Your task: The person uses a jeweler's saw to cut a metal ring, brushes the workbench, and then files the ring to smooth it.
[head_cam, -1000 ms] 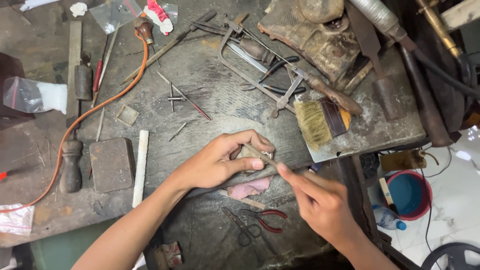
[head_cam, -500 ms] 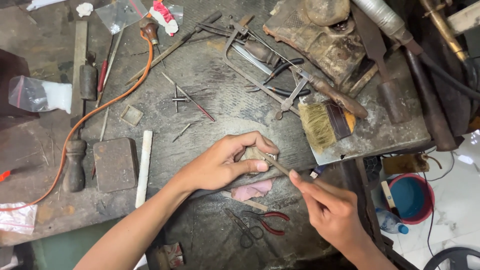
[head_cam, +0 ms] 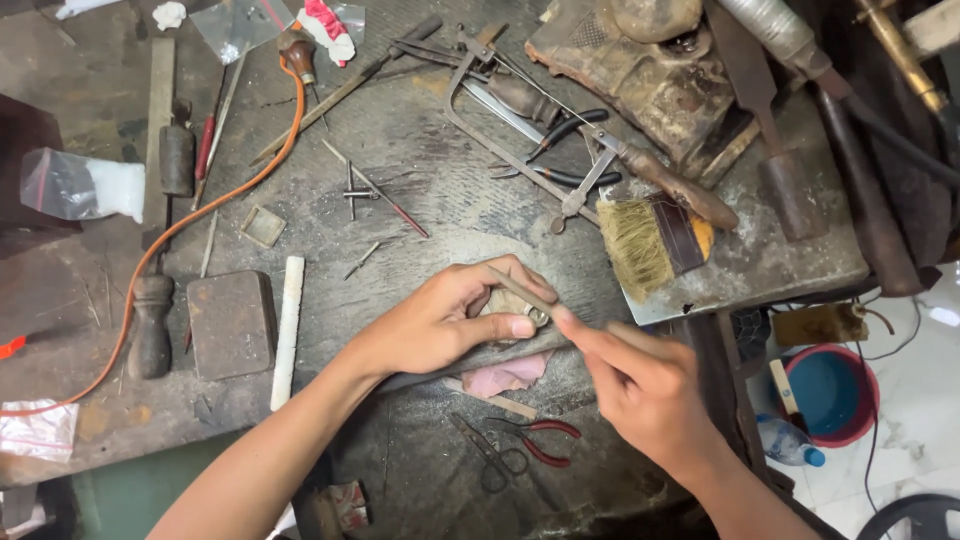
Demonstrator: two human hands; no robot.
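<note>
Small metal ring (head_cam: 537,317) pinched at centre frame, a thin file (head_cam: 520,292) laid across it.
The left hand (head_cam: 440,325) grips the ring between thumb and fingers; the right hand (head_cam: 645,385) pinches the file's lower end. A brush (head_cam: 655,240) lies upper right, red-handled pliers (head_cam: 540,440) below.

L hand (head_cam: 440,320): palm down, fingers curled in, thumb pressed twd index in a pinch, forearm running up from bottom-left. R hand (head_cam: 640,385): comes in from bottom-right, index extended twd the L thumb, other fingers curled in a pen-style grip. Fingertips of both nearly touching.
</note>
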